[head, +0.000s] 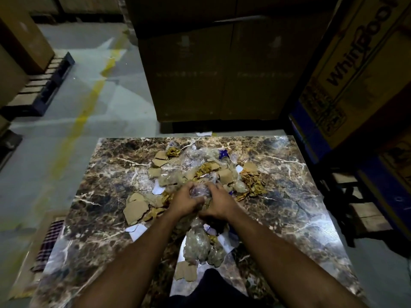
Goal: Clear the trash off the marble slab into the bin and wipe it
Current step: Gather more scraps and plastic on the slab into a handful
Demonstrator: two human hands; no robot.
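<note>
Gathering trash is the step in hand: at the centre of the frame, the left hand point(183, 202) and the right hand point(216, 204) meet over a wad of clear plastic wrap point(199, 192), fingers curled shut around it from both sides. They work above a brown veined marble slab point(289, 196) that fills the lower half of the frame. Trash lies spread across its middle: torn cardboard pieces point(135, 207) to the left of the hands, crumpled brown paper point(252, 182) to the right, white paper scraps point(136, 231) lower left, and more bunched plastic point(198, 243) below the hands. A checked cloth point(47, 245) lies at the slab's lower left edge. Large cardboard boxes point(222, 70) stand beyond the slab at the top. No bin is in view. Judging from this, clearing is barely begun; next, the wad must be lifted clear and carried to the bin, wherever it stands.
</note>
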